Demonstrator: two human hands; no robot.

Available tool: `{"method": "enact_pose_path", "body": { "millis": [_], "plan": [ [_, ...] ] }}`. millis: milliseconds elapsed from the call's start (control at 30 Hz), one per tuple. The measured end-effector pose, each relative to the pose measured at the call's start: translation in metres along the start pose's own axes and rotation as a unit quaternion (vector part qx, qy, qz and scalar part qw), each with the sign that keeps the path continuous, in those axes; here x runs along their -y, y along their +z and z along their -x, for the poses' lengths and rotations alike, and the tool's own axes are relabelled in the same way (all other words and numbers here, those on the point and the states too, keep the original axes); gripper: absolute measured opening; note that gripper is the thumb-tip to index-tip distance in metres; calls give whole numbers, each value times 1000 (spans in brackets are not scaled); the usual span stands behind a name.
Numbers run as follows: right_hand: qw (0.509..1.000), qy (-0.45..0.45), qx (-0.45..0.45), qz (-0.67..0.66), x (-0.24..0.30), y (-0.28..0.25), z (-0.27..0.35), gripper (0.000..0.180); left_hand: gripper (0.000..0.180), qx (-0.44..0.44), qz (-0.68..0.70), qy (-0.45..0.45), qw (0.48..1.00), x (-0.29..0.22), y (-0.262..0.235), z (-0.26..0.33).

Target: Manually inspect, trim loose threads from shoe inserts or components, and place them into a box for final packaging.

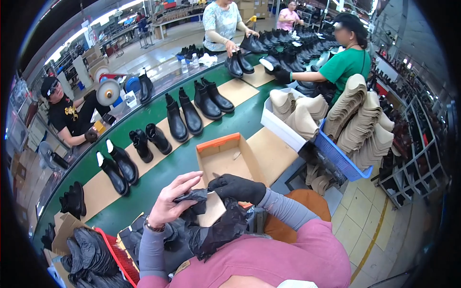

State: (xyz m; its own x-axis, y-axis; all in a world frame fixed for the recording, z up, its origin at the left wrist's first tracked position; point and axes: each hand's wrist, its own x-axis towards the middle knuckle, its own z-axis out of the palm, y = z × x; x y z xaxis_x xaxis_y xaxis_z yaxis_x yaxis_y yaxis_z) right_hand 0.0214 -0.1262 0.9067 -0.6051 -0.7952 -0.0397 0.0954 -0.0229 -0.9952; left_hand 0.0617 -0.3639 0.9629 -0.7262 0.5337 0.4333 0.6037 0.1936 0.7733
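Note:
My bare left hand (172,200) pinches a crumpled black plastic bag (218,235) between thumb and fingers. In a black glove, my right hand (239,188) is closed at the upper edge of that bag; its fingertips are partly hidden. A stiff beige piece (212,211) stands in the bag's folds between my hands, and I cannot make out its full shape. Just beyond my hands lies an open brown cardboard box (230,162) with an orange rim. A small pale scrap rests inside it.
Black ankle boots (176,117) stand in pairs on brown sheets along a green conveyor belt (158,165). At right are a white box (283,127) and a blue basket (343,161) of beige inserts. A red basket (117,259) and black bags (91,254) sit lower left. Several co-workers stand around.

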Motion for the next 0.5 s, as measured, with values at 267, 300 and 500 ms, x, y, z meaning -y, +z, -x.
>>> {"method": "enact_pose_path", "body": {
  "millis": [267,300,500],
  "plan": [
    [985,-109,-124,-39,35,-1,1,31,65,4,-94,-26,995,2,-17,5],
    [986,-106,-118,-40,42,6,1,31,68,-13,-95,-44,994,-2,-16,9],
    [989,-76,-114,51,40,-3,-8,19,77,-10,-138,-47,989,1,-15,10]
  ]
}}
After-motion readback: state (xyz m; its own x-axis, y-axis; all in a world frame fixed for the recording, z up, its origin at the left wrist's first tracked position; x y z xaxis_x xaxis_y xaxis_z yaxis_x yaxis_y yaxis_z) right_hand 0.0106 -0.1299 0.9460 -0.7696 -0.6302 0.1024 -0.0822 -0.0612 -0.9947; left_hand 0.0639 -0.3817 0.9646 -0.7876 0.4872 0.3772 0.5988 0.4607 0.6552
